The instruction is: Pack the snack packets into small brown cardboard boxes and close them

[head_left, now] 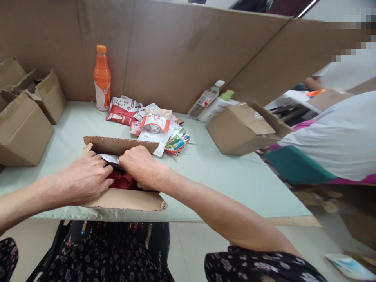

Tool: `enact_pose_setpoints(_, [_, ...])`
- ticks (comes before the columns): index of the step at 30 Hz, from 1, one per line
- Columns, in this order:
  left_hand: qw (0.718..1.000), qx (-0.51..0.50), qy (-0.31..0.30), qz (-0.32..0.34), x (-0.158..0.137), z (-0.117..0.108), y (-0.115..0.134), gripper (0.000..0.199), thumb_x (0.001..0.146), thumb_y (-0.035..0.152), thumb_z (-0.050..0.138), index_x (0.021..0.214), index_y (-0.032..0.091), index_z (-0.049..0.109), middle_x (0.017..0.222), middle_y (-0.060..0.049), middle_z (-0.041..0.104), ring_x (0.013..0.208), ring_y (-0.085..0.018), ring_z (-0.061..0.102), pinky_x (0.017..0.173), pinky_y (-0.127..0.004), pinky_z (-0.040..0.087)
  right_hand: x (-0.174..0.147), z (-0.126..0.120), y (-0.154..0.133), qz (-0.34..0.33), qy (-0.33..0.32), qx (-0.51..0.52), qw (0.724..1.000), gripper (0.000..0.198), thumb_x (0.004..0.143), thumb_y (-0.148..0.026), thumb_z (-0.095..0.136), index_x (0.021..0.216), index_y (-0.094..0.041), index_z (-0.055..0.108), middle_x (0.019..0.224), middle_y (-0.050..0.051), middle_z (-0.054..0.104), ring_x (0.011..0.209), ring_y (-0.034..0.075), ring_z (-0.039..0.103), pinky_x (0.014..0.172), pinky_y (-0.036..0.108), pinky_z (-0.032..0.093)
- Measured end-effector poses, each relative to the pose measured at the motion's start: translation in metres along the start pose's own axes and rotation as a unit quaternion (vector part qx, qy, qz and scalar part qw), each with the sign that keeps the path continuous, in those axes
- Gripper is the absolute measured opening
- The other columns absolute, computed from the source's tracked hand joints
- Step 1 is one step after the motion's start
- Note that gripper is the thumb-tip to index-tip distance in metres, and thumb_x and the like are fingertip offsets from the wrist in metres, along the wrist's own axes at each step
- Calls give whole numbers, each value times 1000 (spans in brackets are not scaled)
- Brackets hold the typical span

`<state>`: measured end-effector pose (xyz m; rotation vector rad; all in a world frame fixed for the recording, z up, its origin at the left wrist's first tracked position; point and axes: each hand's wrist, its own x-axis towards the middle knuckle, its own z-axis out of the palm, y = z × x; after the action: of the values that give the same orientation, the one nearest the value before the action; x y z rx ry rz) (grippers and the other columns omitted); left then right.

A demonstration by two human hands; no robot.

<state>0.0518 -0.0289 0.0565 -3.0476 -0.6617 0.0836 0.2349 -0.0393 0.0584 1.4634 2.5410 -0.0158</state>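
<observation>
An open cardboard box point(126, 200) stands near the table's front edge, its front and back flaps folded outward. Inside it I see a shiny red packet point(123, 181) and, behind that, part of a dark packet with a white edge point(111, 159). My left hand point(88, 177) lies over the box's left side, fingers apart, its thumb and fingertips reaching over the opening. My right hand point(141, 164) reaches in from the right with its fingers curled down and closed; what they grip is hidden.
Behind the box lies a pile of snack packets point(157, 119). An orange bottle point(102, 84) stands by the cardboard partition point(176, 51). A clear bottle point(207, 98) and a white bottle point(216, 107) lean near a box point(237, 131). More boxes point(26, 129) stand left; a person point(331, 137) sits right.
</observation>
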Motion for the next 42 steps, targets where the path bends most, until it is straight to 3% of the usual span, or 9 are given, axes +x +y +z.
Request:
enact_pose_setpoints(11, [998,-49,-31,-31,-8,-13,-5,25,97,27,51,92,18,73,89,-11,76,84,-28,69,80,-41,51,-5,16,8,-46,-41,68,996,25,99,-10,54,117,-14,70,109,11,78,98,25,74,67,29,46])
enact_pose_setpoints(15, [994,-90,34,-53,-12,-10,-9,27,98,26,48,98,18,74,93,-10,73,81,-25,67,75,-38,52,-8,24,15,-42,-21,119,992,28,96,-8,55,120,-17,68,114,9,77,99,22,73,64,28,41])
enact_pose_setpoints(19, [990,-81,118,-19,-11,-5,-10,31,97,21,46,110,15,73,121,-17,69,105,-30,66,89,-44,54,-2,31,12,-50,-11,122,991,26,102,-11,49,120,-14,68,113,12,77,99,23,72,68,29,44])
enact_pose_setpoints(23, [997,-61,47,-20,-6,-3,-11,27,95,22,54,112,15,72,123,-17,71,110,-33,67,96,-49,53,-3,28,11,-71,-15,135,988,28,100,-9,50,123,-11,67,113,13,76,97,24,72,72,32,47])
enact_pose_setpoints(26, [998,-51,-16,-23,-2,-3,-12,25,95,19,51,108,16,73,107,-13,76,99,-31,70,93,-47,53,-16,28,15,-93,44,168,980,30,98,-9,53,124,-12,68,112,13,77,96,24,72,78,33,51])
enact_pose_setpoints(29, [998,-51,8,-21,-1,0,-14,31,95,13,45,103,17,74,105,-13,77,95,-29,71,89,-46,52,-41,30,26,-117,211,235,942,25,100,-11,52,113,-15,73,109,9,78,96,20,72,87,34,54])
enact_pose_setpoints(34, [996,-60,71,-2,-4,9,-15,34,96,16,42,107,16,75,108,-13,78,96,-30,72,88,-45,50,-69,42,80,30,430,275,859,23,103,-23,53,103,-20,76,98,4,80,88,18,74,82,31,58])
enact_pose_setpoints(38, [995,-41,90,-6,-8,13,-15,37,100,21,40,113,16,74,108,-12,78,94,-29,71,85,-42,50,-47,78,148,219,382,182,879,29,98,-22,49,108,-20,76,104,6,79,92,22,73,82,33,58])
enact_pose_setpoints(42, [993,-45,109,1,-9,14,-14,35,99,19,41,114,18,73,109,-10,77,94,-26,70,86,-40,49,-3,119,192,269,343,152,887,43,82,-13,55,122,-13,71,131,16,70,116,32,65,94,43,54])
